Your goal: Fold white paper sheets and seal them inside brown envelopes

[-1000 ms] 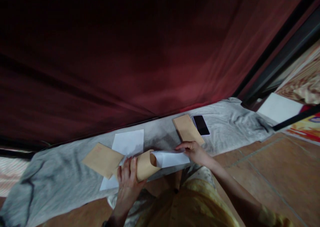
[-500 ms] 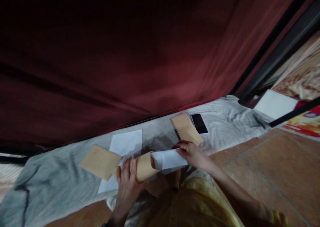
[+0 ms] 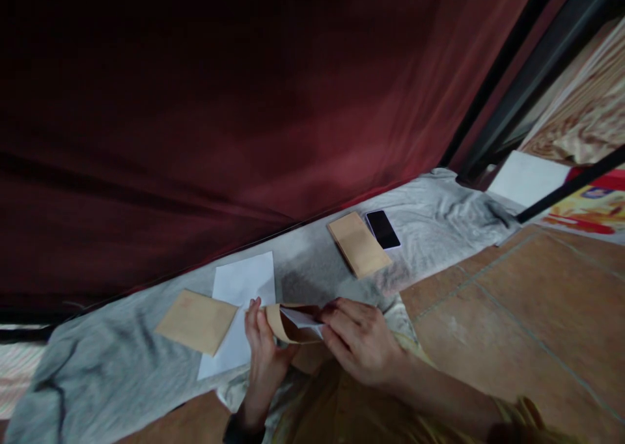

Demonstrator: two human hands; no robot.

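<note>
The left hand (image 3: 266, 353) has its fingers clamped on an envelope (image 3: 275, 323), held gaping at the near edge of the cloth (image 3: 112, 343); the right hand (image 3: 364, 343) pinches the paper (image 3: 301, 318) in its mouth. Leftward, a second envelope (image 3: 195, 321) overlaps a sheet (image 3: 244, 281); rightward lies a brown stack (image 3: 358, 244) (a phone (image 3: 383, 229) just beside).

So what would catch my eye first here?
The dark red fabric fills most of the upper view. Below centre, the left hand holds an open brown envelope while the right hand grips white paper at its mouth. A dark-screened phone lies on grey cloth to the right.
</note>
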